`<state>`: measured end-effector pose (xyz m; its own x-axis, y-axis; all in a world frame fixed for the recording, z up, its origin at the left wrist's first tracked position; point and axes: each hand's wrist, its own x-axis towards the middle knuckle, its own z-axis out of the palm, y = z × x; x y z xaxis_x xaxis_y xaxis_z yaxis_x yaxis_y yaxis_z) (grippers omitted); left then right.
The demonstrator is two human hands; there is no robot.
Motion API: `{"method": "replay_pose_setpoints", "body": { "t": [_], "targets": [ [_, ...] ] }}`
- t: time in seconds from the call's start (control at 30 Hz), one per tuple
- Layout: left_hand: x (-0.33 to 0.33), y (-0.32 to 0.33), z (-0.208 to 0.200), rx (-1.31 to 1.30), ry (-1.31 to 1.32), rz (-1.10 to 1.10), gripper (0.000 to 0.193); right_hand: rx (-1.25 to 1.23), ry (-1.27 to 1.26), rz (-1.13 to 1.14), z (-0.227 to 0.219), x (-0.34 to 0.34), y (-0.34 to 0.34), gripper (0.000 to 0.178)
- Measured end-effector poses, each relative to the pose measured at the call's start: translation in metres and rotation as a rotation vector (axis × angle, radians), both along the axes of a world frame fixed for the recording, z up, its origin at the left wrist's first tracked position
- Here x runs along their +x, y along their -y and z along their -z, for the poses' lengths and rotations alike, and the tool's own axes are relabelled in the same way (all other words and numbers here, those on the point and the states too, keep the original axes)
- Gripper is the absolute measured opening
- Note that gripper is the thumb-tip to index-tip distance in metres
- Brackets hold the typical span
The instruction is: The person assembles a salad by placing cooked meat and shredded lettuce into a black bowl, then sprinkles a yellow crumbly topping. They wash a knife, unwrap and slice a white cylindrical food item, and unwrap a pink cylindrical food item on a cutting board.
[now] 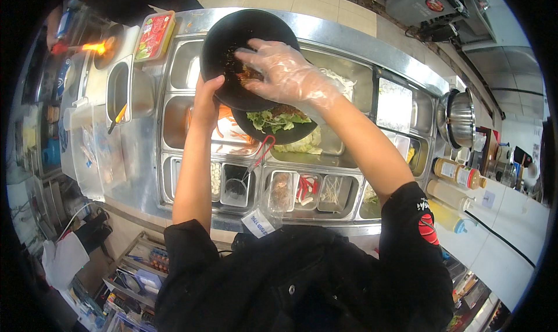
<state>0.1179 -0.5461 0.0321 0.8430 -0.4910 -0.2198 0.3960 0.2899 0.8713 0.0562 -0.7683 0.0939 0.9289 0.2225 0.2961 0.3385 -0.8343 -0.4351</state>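
While a flame (pixel 96 47) is burning at the far left near a red-lidded tray (pixel 154 35), the person is working over a steel table (pixel 139 181) set with sunken pans. Left of the pans, a deep round well (pixel 118 88) is holding an orange-handled tool (pixel 118 118). The left hand (pixel 207 102) is closing its grip on the rim of a black bowl (pixel 232 47), tilting it over a second, lower bowl (pixel 279 127) that is carrying green leaves and something brown. Under them, one pan (pixel 229 140) is showing orange strips, and tongs (pixel 256 160) with red handles are lying across a front pan. The right hand (pixel 288 73), in a clear plastic glove, is reaching into the tilted bowl with fingers spread open, touching dark food there. Front pans are holding brown bits (pixel 282 186), red-and-white pieces (pixel 306 189) and pale shreds (pixel 333 191). Further right, a pan with a clear lid (pixel 394 105) is sitting beside a steel pot (pixel 459 120), and sauce bottles (pixel 459 174) are standing at the right end.
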Motion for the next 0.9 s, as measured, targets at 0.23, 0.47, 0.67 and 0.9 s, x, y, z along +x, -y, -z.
{"method": "replay_pose_setpoints", "body": {
  "t": [0.23,0.47,0.67,0.9],
  "targets": [
    [0.013,0.009,0.008,0.009,-0.088,-0.030,0.059,0.066,-0.212,-0.233,0.002,0.023,0.008,0.031],
    [0.020,0.014,-0.004,0.060,0.055,0.047,0.059,0.108,-0.027,-0.145,0.003,-0.003,0.014,0.039],
    [0.015,0.029,-0.016,0.061,0.224,0.117,0.070,0.050,-0.064,-0.084,0.024,-0.014,0.001,0.032],
    [0.028,0.035,-0.015,0.176,0.370,0.038,0.071,0.076,0.125,-0.111,0.040,-0.018,0.009,0.021]
  ]
}}
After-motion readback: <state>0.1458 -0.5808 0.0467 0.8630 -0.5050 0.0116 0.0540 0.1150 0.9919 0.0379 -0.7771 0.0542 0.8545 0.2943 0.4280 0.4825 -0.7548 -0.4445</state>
